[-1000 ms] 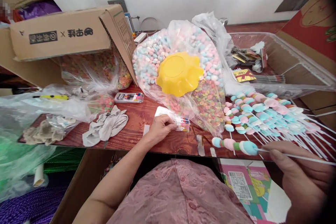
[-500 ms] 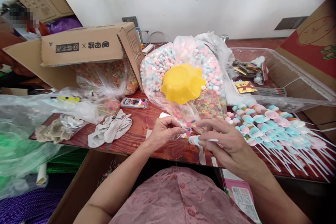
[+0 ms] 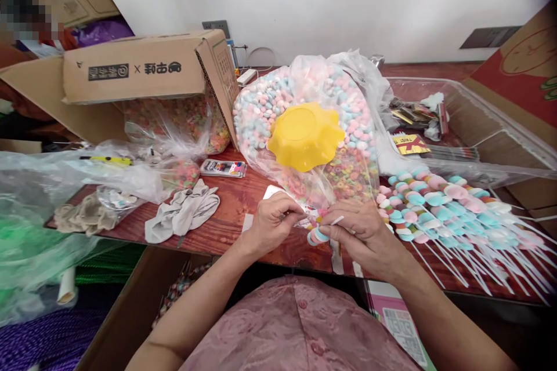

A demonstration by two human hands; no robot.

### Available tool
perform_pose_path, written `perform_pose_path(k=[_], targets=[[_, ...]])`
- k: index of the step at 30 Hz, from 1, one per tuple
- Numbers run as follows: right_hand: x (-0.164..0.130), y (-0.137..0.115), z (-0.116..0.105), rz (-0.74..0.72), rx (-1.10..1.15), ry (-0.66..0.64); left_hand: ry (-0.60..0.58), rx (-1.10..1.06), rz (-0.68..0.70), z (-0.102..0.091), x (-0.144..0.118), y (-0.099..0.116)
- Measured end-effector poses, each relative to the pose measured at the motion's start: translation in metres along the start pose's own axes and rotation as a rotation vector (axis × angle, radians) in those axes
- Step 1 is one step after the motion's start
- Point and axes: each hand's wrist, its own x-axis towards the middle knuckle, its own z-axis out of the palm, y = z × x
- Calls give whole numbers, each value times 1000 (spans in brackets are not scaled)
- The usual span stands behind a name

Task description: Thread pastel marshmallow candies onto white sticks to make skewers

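Observation:
My left hand (image 3: 273, 224) is closed in a pinch on the edge of a small clear wrapper with colourful print (image 3: 311, 220). Between the thumb and fingers of my right hand (image 3: 368, 239) is a marshmallow skewer (image 3: 316, 236), its pink, white and blue pieces hanging just below the wrapper. A short bit of its white stick shows above my right thumb. The two hands nearly meet over the table's front edge. Whether the skewer touches the wrapper is hard to see. To the right lies a pile of marshmallow skewers (image 3: 452, 211) with white sticks.
Behind my hands, a yellow scalloped bowl (image 3: 304, 133) rests upside down on bags of marshmallows (image 3: 256, 104) and ring candies. A cardboard box (image 3: 143, 69) stands left, grey gloves (image 3: 183, 211) before it. At right is a clear plastic bin (image 3: 491, 122). Another person is partly visible far left.
My hands have come closer together. The skewer has shifted slightly left and tilted, so its stick now slants upward and its marshmallow end sits lower, by the wrapper.

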Motion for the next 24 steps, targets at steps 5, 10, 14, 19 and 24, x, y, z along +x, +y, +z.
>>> perform_pose_path(k=[5, 10, 14, 19, 24], targets=[[-16, -2, -33, 27, 212, 82, -42, -123, -153, -2, -2, -7], [-43, -8, -62, 189, 207, 537, -53, -228, -382, 1, -5, -12], [-50, -10, -60, 189, 233, 813, -57, -270, -431, 8, -8, -13], [-39, -12, -47, 242, 260, 853, -65, -312, -351, 16, -11, -8], [-41, -11, -41, 269, 276, 777, 0, -319, -286, 18, -15, -5]])
